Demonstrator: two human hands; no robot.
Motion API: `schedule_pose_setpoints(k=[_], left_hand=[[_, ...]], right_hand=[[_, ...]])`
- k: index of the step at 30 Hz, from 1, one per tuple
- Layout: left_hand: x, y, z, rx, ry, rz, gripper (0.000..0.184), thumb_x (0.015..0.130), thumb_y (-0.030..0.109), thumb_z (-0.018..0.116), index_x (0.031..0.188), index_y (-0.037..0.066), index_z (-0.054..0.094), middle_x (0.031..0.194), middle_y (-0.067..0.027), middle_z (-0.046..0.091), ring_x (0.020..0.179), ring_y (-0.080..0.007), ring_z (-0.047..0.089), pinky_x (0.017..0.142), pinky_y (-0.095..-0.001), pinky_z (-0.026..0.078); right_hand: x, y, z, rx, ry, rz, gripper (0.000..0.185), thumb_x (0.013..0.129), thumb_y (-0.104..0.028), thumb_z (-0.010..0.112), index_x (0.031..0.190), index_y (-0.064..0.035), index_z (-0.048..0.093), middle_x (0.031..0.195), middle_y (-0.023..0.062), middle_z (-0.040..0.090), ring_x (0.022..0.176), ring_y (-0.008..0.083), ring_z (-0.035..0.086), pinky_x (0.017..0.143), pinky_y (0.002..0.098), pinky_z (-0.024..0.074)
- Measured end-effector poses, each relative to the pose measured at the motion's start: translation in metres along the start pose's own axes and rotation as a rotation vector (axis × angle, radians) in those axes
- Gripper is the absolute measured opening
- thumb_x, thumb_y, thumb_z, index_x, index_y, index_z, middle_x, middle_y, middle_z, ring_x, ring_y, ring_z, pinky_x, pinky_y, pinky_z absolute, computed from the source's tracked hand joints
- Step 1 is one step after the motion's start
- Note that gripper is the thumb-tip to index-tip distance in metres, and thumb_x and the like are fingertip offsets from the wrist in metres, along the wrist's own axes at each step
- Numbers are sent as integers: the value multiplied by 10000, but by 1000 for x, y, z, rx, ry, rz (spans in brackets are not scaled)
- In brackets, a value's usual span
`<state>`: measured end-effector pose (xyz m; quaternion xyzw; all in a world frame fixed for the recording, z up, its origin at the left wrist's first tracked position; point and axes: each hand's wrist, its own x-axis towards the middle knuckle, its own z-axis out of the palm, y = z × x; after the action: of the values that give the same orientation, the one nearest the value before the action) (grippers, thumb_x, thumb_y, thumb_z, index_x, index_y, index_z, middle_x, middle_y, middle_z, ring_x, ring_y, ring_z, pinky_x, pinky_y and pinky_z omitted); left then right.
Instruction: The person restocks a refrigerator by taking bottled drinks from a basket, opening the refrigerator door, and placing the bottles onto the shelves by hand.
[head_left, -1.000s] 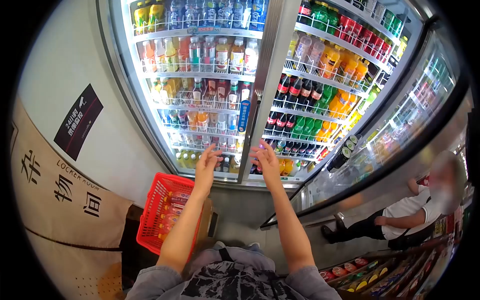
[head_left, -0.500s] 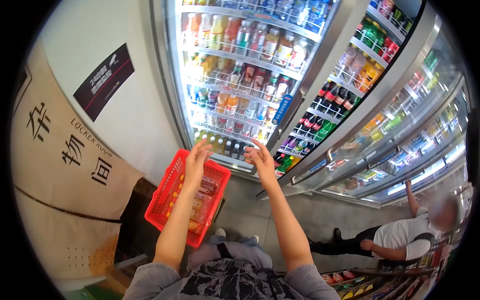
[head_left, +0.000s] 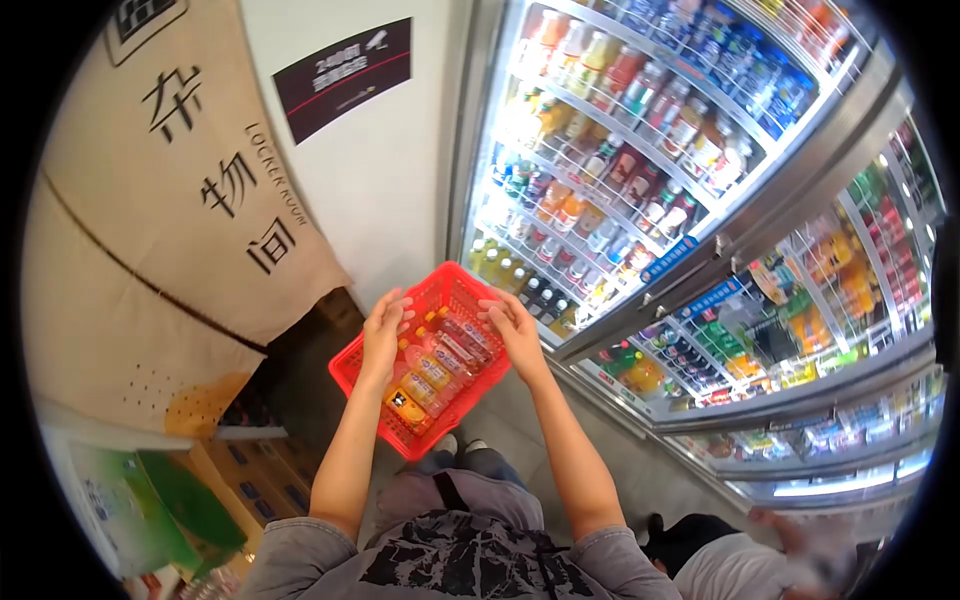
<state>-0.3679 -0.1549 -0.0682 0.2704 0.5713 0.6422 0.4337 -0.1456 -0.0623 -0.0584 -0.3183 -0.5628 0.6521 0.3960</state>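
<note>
A red basket (head_left: pixel 352 362) stands below my hands, with several bottles (head_left: pixel 436 368) lying inside, some with yellow caps and orange or pink labels. Over the basket's left side is my left hand (head_left: pixel 384 328), its fingers apart and curved inward, holding nothing. My right hand (head_left: pixel 512 325) hangs over the opposite rim, also empty with spread fingers. Whether either hand touches the basket cannot be told. Beyond my right hand, a lit drinks fridge (head_left: pixel 600 180) holds rows of bottles.
Right of the lit fridge are further glass-fronted fridges (head_left: pixel 800 300). A person (head_left: pixel 740 560) is at the lower right. To the left hangs a beige curtain (head_left: pixel 180 230) with printed characters; cardboard boxes (head_left: pixel 250 475) are below it. A dark sign (head_left: pixel 345 78) is on the white wall.
The view has turned left, bringing the basket between my hands. The right fridge door, open before, now stands closed. The other person appears lower in view.
</note>
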Motion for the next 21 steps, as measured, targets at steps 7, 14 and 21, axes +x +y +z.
schedule_pose_setpoints(k=[7,14,21], left_hand=[[-37,3,-41,-28,214,36,375,1018,219,487,1365,77,502,1237,-89,608,1012,-119,599,884,-274,476],[-72,-26,-53,-58,343,21,362,1014,209,492,1349,71,511,1212,-68,620,994,-116,603,855,-258,481],[-97,-66,-63,-113,401,-88,352,1002,196,507,1331,72,522,1174,-53,632,968,-109,612,833,-251,482]], right_hand=[[15,5,28,53,-186,54,415,1005,-183,533,1381,-26,460,1214,120,618,1021,157,621,880,283,498],[11,29,34,85,-283,147,431,1006,-218,541,1384,-29,461,1202,112,618,1026,151,617,870,272,515],[4,55,23,139,-252,187,394,999,-197,553,1358,-46,493,1185,116,634,1005,143,629,863,258,507]])
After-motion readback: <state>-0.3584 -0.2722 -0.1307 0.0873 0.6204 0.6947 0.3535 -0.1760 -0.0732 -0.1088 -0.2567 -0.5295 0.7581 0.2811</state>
